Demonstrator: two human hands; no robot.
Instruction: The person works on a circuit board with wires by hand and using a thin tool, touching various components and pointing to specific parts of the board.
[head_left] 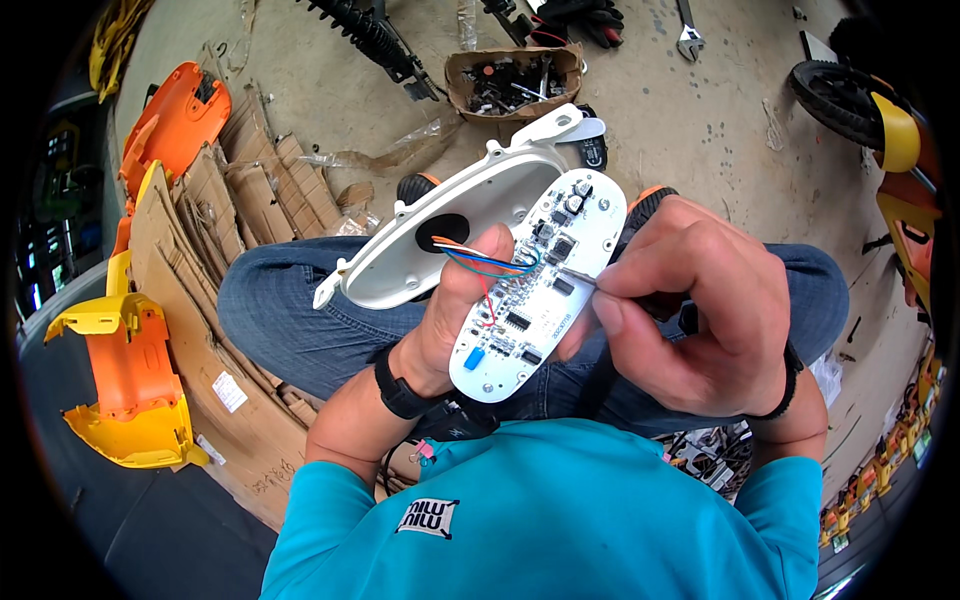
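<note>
The left hand (455,320) grips a white oval circuit board (540,285) from its left edge, thumb pressed across the board's face near the middle and the other fingers hidden behind it. The board tilts up and away from the person, its lower end close to the teal shirt, and it carries small black chips, round parts at the top and a blue part near the bottom. A bundle of thin coloured wires (490,262) runs from under the thumb toward a white plastic shell (450,225) that lies just beyond and to the left of this hand, resting over the knees with a dark round hole in it. The right hand (700,305) is closed in a pinch around a slim metal tool (575,277), thumb and forefinger pressed together on it; the tip touches the board just right of the left thumb. Both hands sit above the person's jeans. Beyond the hands, on the concrete floor, stands a torn cardboard box of small metal parts (515,80). Well to the left of the left hand lie flattened cardboard sheets (215,260) and orange and yellow plastic covers (125,385).
</note>
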